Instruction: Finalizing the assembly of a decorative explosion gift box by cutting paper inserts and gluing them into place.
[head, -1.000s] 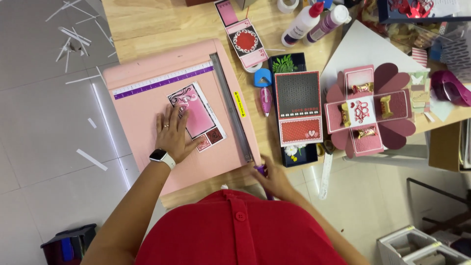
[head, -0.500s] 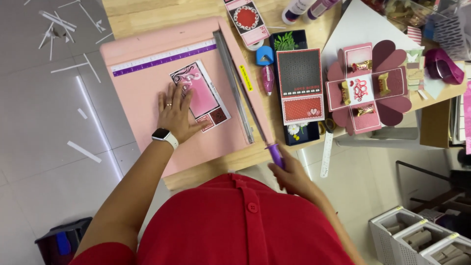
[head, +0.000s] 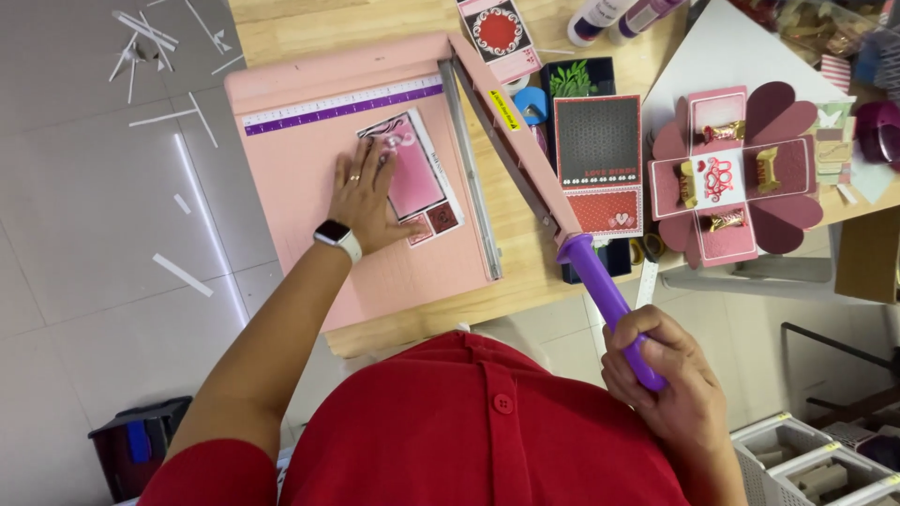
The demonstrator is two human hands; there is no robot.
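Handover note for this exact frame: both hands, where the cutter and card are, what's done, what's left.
Left hand: flat on the pink printed card, pinning it to the pink paper cutter's bed.
Right hand: gripping the purple handle, with the blade arm lifted clear of the bed.
Card's right edge sits along the cutting rail.
Done: card positioned, arm raised.
Left: lower the arm to trim; no cut visible yet.

place: craft workshop | signs: pink paper trimmer (head: 309,187), glue bottles (head: 619,11), card cutouts, paper offcuts (head: 183,274) on floor

Opened pink heart-flapped box (head: 727,178), glue bottles (head: 619,11), floor paper strips (head: 183,275).
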